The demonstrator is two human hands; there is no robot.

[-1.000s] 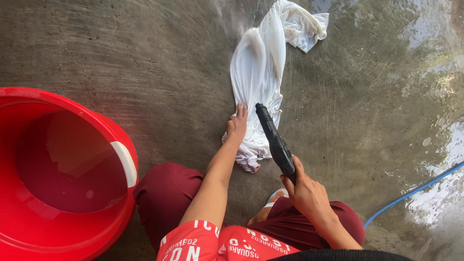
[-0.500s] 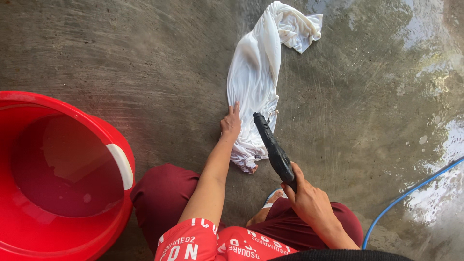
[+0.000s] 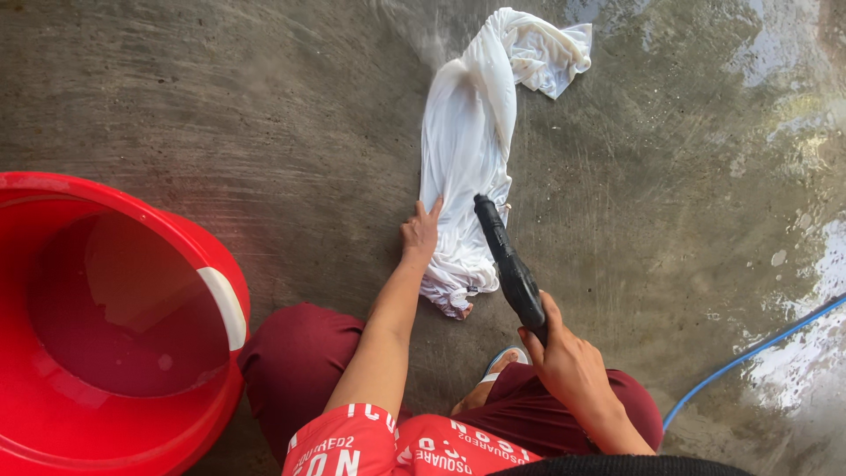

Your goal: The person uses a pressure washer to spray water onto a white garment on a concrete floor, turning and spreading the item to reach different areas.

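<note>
A wet white garment (image 3: 471,132) lies stretched out on the concrete floor in front of me. My left hand (image 3: 419,231) presses flat on its near left edge, fingers spread. My right hand (image 3: 564,353) grips a black spray nozzle (image 3: 508,267) that points at the cloth. Water spray blurs the garment's far left side near the top of the view.
A large red tub (image 3: 115,317) with water in it stands at the left, close to my knee. A blue hose (image 3: 749,353) runs across the wet floor at the lower right. Puddles shine along the right edge. My sandalled foot (image 3: 493,370) shows between my knees.
The nozzle has shifted slightly right and spray hits the garment's far end again. My left hand stays pressed on the cloth's edge. The garment has barely moved.
</note>
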